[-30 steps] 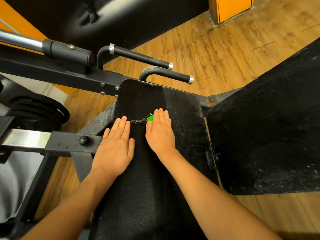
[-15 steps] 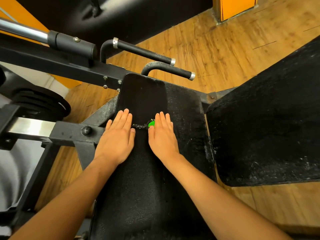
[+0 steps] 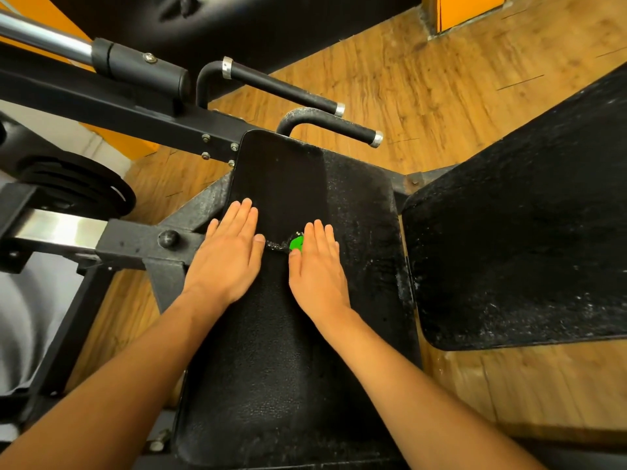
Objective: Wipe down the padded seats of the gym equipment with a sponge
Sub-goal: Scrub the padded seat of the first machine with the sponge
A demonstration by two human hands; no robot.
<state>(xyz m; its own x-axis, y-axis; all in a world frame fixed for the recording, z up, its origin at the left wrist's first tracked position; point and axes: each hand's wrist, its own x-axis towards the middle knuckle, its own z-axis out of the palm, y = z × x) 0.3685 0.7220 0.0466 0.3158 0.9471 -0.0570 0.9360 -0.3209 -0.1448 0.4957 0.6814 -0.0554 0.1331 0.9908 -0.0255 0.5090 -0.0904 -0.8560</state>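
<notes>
Head view looks down on a long black padded seat point(image 3: 271, 368) with both hands laid flat on it, side by side and a little apart. The left hand point(image 3: 230, 256) has straight fingers and holds nothing; it seems to be there to brace the lean over the pad. The right hand point(image 3: 317, 269) is flat too, fingers straight, pressing a green sponge point(image 3: 297, 242) against the pad. Only a corner of the sponge shows at the thumb side of that hand, the rest hidden beneath the fingers. A flat palm rather than a curled grip probably spreads pressure across the sponge. A thin line of wet foam point(image 3: 275, 246) runs between the two thumbs. Beyond the left fingertips the pad looks dark and smooth, likely wiped already, while beyond and outside the right hand it is speckled with pale residue, so that strip probably remains to do. A second pad point(image 3: 526, 232), well off to the right of the right hand, looks speckled and not yet wiped as well
</notes>
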